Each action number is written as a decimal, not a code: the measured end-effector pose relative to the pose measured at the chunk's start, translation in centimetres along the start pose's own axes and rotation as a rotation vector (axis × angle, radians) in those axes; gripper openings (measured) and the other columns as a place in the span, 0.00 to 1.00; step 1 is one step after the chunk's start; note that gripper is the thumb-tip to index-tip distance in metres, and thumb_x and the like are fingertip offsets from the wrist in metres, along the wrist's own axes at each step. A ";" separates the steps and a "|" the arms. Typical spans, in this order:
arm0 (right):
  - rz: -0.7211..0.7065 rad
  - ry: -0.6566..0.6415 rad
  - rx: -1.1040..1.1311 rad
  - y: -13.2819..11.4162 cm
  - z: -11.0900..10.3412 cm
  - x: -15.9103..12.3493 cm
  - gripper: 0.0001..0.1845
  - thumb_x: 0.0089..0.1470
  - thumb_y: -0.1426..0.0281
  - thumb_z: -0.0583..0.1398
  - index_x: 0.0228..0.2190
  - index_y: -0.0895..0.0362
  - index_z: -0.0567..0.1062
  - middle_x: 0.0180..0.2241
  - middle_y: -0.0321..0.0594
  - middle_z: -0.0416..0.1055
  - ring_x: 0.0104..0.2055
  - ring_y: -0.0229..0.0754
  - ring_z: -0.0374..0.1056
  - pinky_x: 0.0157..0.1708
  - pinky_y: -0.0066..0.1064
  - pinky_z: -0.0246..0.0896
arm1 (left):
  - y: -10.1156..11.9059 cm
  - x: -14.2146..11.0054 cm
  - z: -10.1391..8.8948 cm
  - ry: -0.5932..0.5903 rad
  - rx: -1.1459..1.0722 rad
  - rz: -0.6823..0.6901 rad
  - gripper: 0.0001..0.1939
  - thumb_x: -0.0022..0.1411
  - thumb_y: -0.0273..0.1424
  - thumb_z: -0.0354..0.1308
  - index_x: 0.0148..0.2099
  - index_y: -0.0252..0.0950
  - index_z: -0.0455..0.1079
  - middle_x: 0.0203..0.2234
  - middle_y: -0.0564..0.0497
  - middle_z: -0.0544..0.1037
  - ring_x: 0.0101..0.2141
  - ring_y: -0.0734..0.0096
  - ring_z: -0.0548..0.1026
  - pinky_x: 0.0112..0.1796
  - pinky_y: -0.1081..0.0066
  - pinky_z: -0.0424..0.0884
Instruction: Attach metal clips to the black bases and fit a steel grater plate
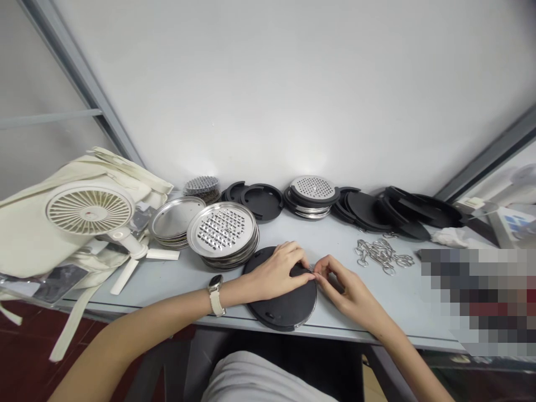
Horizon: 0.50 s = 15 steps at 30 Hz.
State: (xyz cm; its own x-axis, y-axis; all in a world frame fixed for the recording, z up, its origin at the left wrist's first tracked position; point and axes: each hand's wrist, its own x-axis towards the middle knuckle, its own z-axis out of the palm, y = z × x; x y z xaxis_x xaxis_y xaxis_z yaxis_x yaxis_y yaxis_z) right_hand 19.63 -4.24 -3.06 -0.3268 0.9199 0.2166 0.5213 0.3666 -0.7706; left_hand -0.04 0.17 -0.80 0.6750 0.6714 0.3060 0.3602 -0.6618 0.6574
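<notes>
A black round disc (288, 307) with small raised nubs lies flat near the table's front edge. My left hand (278, 271), with a watch on its wrist, rests over it, thumb and forefinger closed at its right rim. Against that same rim, my right hand (341, 285) pinches a small metal piece, mostly hidden by the fingertips; it resembles the wire hooks (382, 254) heaped on the right. Just left of the disc stands a stack of round metal graters (224, 229), touching or nearly touching it.
Farther left are stacked metal plates (178, 220), a white fan (90, 212) and a cream bag (25, 229). Along the wall stand black round trays (263, 201), a grater stack (314, 188) and more black rings and discs (368, 209). A blurred patch covers the right edge.
</notes>
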 end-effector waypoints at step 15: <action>0.048 -0.007 0.033 0.4 0.1 -0.1 0.10 0.63 0.63 0.51 0.44 0.54 0.64 0.25 0.32 0.64 0.28 0.38 0.62 0.29 0.28 0.58 | 0.2 0.2 0.1 0.015 0.004 0.010 0.11 0.59 0.29 0.60 0.43 0.38 0.64 0.38 0.51 0.72 0.43 0.67 0.70 0.48 0.67 0.62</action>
State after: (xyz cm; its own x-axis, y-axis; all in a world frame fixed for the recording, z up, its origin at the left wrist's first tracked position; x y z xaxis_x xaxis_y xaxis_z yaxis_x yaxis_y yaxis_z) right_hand 19.83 -4.13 -3.43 -0.3078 0.9353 0.1746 0.5104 0.3172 -0.7993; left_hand 0.24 0.21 -0.68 0.6684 0.6700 0.3230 0.3562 -0.6696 0.6518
